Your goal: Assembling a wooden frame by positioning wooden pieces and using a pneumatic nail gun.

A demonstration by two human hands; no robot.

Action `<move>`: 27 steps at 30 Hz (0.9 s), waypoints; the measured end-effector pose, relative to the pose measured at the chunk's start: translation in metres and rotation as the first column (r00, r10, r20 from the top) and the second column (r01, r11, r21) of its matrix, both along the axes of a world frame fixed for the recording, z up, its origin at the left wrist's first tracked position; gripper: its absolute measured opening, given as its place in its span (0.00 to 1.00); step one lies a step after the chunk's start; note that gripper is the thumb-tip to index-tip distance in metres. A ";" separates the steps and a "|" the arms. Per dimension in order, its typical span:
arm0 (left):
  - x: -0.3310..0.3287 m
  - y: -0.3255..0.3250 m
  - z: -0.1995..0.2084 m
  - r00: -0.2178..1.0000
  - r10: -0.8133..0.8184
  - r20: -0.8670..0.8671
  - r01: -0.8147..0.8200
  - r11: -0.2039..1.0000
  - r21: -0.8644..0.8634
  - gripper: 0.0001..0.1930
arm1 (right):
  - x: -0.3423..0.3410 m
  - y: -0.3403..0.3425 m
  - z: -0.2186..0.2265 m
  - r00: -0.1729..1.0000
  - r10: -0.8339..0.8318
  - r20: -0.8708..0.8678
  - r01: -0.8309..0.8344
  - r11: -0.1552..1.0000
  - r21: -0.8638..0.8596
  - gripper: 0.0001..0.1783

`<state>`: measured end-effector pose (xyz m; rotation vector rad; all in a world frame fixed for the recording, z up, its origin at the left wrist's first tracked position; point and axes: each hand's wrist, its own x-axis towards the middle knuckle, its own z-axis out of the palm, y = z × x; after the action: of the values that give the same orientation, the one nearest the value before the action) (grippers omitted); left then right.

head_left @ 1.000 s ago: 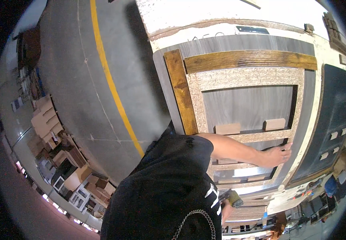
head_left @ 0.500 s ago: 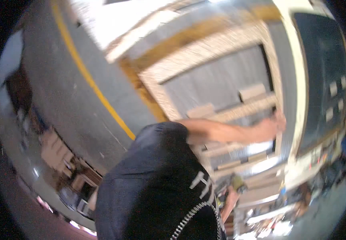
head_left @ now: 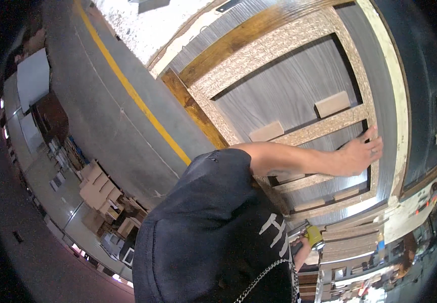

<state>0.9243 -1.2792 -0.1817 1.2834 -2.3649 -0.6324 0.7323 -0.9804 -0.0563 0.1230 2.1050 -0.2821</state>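
Note:
My left hand reaches out to the right and lies on the right-hand strip of a chipboard frame, its fingers spread. The frame rests on a grey wood-grain panel that shows through its openings. Small pale wooden blocks sit beside its crossbars. At the lower right, my right hand grips a yellow-green and black tool that looks like a nail gun, close to the frame's near end. My body partly covers the right arm.
Brown-stained strips border the frame on the far and left sides. A pale edge strip separates it from a dark panel at right. Stacked boards stand near the tool. A yellow line crosses the grey floor at left.
The view has steadied and shifted. My left hand stays along the frame's right strip, its fingers now more spread. The nail gun remains in my right hand and shows more clearly.

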 end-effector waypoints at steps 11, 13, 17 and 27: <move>-0.003 -0.003 0.002 1.000 0.013 0.015 -0.012 0.999 -0.048 0.29 | 0.056 -0.024 0.033 0.954 0.288 -0.087 -0.289 0.957 0.008 0.08; -0.006 -0.003 0.001 1.000 0.017 0.006 -0.017 0.997 -0.081 0.29 | 0.050 -0.021 0.035 0.997 0.065 -0.030 -0.064 0.997 0.035 0.08; 0.001 -0.003 -0.009 0.996 0.034 0.079 -0.031 0.999 -0.043 0.30 | 0.008 0.001 0.014 0.999 0.033 0.019 -0.033 0.999 0.027 0.09; 0.000 -0.008 0.006 0.993 -0.019 0.120 0.017 1.000 0.015 0.33 | -0.038 -0.002 -0.012 0.984 0.111 -0.140 -0.127 0.986 -0.105 0.10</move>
<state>0.9241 -1.2868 -0.1760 1.3424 -2.4753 -0.5939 0.6946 -0.9825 -0.0683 -0.0916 2.2133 -0.3452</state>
